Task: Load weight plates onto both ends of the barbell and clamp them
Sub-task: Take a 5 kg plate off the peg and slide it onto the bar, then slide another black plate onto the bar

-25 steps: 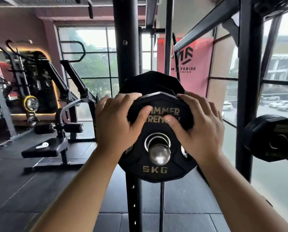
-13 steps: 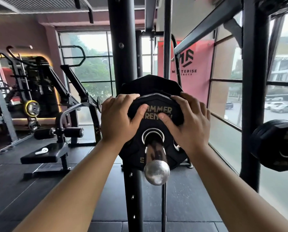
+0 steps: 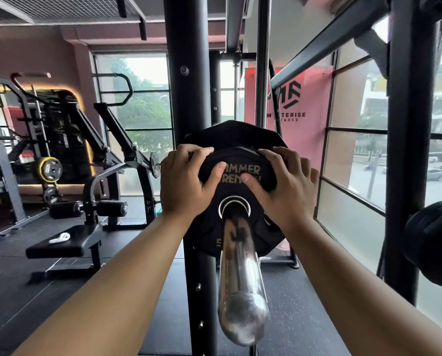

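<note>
Slid further up the sleeve (image 3: 240, 273), the plate (image 3: 240, 227) — both hands (image 3: 186, 186) (image 3: 284, 186) gripping its rim — could pinch fingers against the inner plate (image 3: 230, 134).

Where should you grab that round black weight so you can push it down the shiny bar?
Probably the small plate by its upper rim, one hand each side: left hand, right hand. The sleeve fills its centre hole, so only the edges stay free.
</note>
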